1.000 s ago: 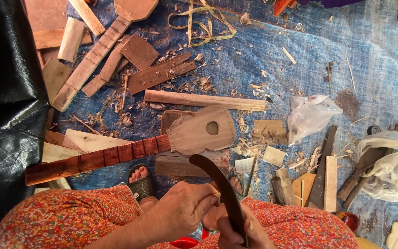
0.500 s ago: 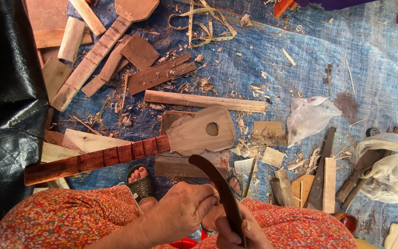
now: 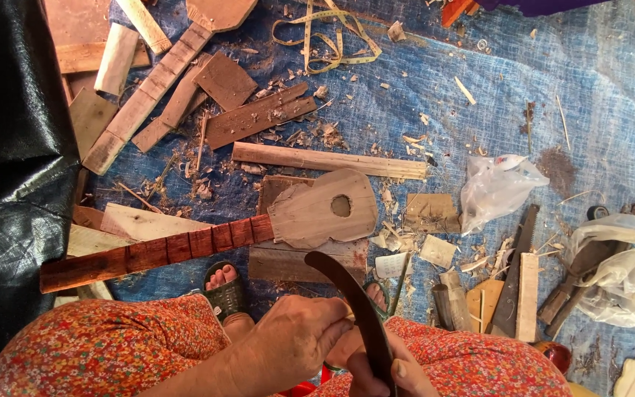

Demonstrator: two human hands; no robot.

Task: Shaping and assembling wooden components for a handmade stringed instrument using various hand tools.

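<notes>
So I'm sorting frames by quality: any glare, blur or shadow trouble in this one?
Head view: even, soft light, no hard shadows; mild sheen on the black plastic sheet; wood scraps and blue tarp sharp; the hands at the bottom edge, gripping the curved dark blade, are cropped.

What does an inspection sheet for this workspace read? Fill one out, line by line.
Surface: blue tarp on the ground, strewn with wood shavings.
Job's things: dark curved blade; small piece under it mostly hidden by the hands.
Clutter: guitar-shaped wooden piece with notched reddish neck, long wooden slat, wood offcuts, yellow measuring tape, handsaw, clear plastic bags.
Hands: left hand closed on the hidden piece; right hand gripping the blade's lower end.
Cables: nothing seen.
Surroundings: black plastic sheet at left; the person's floral-clothed knees and sandalled feet at bottom.
</notes>
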